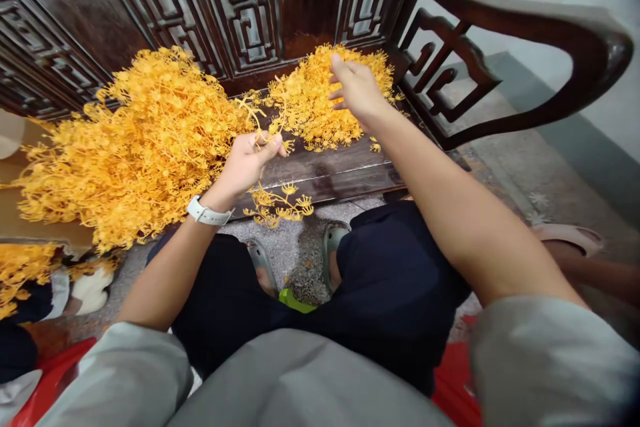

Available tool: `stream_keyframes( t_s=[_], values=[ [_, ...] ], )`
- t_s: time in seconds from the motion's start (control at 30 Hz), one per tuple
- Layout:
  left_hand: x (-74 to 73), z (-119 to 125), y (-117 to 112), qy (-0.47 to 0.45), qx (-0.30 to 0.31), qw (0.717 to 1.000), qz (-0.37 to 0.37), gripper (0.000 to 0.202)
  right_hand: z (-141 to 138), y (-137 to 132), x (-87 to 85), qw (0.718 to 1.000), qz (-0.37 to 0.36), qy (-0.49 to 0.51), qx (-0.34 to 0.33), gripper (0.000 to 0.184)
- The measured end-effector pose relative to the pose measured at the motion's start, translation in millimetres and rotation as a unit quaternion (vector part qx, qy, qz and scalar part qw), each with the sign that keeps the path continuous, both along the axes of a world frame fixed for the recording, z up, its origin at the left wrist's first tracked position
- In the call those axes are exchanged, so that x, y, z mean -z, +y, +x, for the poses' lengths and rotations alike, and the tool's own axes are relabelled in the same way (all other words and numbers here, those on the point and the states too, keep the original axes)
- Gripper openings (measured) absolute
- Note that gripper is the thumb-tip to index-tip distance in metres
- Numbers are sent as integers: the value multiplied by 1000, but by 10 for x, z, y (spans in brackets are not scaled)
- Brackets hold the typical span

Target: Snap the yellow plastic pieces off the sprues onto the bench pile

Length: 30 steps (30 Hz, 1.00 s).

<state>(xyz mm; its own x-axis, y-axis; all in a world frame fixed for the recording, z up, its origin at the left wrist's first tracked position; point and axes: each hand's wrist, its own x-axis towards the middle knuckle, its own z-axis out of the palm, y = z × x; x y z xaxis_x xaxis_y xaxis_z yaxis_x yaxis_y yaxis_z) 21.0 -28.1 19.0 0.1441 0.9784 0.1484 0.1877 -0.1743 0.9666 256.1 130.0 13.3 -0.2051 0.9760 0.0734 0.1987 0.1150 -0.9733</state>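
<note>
Head view: left hand [249, 161] pinches yellow sprig [257, 119]; right hand [358, 89] loosely spread over yellow pile [307, 100].

Seemingly narrow gap on bench [340, 181] between yellow heaps [160, 133]

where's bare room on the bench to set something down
The bench's front strip is mostly bare, right of the left hand, in front of the smaller yellow pile. It's crowded left, under the larger yellow pile, and behind, around the right hand.

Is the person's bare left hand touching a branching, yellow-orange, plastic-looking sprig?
Touching. The head view shows the left hand pinching the sprig, its stem between thumb and fingers.
</note>
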Motion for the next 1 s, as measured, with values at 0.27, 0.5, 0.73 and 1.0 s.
stream_keyframes(
  t_s=[0.27, 0.5, 0.73, 1.0],
  values=[
    [-38, 59, -7, -43, 10, 998, -46, 41, -484, -581, -328, 993, 14, 100, -60, 40],
    [-164, 142, -119, -31, 49, 998, -33, 42, -90, 273, -49, 961, -4, 144, 237, 29],
    [-134, 108, -118, -80, 21, 995, -57, 39, 295, 208, 204, 985, -70, -11, 159, 38],
    [-185, 41, -78, -116, 17, 990, -78, 32, -332, -556, -314, 968, -66, 68, -233, 36]
  ],
)
